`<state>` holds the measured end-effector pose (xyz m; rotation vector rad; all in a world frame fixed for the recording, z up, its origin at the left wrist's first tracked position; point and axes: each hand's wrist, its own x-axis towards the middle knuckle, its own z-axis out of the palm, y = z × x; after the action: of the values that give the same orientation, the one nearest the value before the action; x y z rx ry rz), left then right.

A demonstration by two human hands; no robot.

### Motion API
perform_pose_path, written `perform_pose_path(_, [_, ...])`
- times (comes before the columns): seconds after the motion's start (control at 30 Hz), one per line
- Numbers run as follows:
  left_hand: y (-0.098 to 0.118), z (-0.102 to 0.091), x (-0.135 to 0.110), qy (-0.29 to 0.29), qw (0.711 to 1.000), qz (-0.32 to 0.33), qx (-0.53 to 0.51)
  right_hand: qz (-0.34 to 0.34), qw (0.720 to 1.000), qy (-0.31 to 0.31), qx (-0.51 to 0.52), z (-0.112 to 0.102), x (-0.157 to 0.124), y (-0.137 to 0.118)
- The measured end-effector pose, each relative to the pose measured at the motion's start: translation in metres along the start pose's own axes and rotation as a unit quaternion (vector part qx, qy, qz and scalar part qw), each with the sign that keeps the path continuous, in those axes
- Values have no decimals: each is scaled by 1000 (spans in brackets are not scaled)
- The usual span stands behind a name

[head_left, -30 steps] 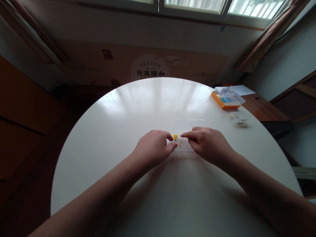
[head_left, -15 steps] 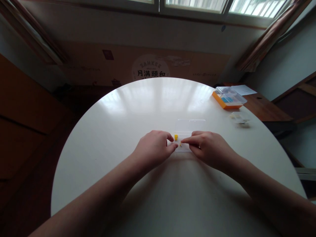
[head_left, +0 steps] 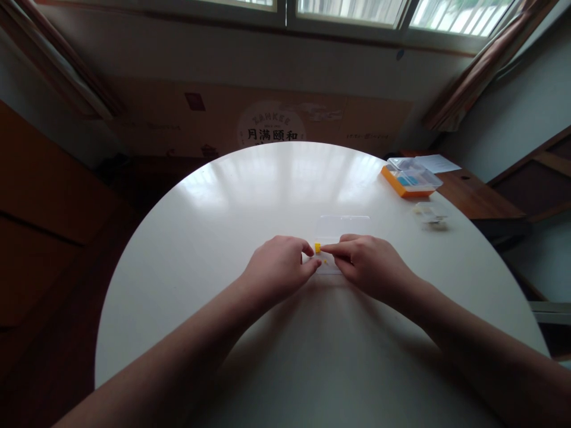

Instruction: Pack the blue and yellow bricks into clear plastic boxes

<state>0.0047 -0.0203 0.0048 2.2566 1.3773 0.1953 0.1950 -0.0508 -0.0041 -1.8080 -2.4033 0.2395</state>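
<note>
A clear plastic case [head_left: 343, 226] lies with its lid folded back on the white table, between my hands. Small yellow pieces [head_left: 317, 247] stand close together at its left side. A tiny yellow piece [head_left: 325, 261] lies by itself nearer to me. My left hand [head_left: 284, 263] is at the left edge of the case, its thumb and forefinger apart with nothing seen between them. From the right, my right hand [head_left: 369, 257] reaches over the case. Its forefinger is stretched out, and the tip is at the grouped yellow pieces; whether it touches them I cannot tell.
An orange box with a clear lid [head_left: 411, 178] stands at the table's far right edge. Nearer lies a small clear packet or case [head_left: 432, 215] with blurred contents. Beyond the round white table [head_left: 214, 196] are a brown wooden surface [head_left: 482, 193] and a paper sheet [head_left: 439, 163].
My right forefinger has moved left and slightly away from me, from the tiny loose piece to the grouped yellow pieces. My left hand has stayed in place.
</note>
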Motion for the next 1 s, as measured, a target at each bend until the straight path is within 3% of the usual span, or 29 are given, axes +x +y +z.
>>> perform_pose_path(1.0, [-2, 1, 0, 0, 1000, 7, -7, 8, 1000, 3, 15, 0, 0, 3])
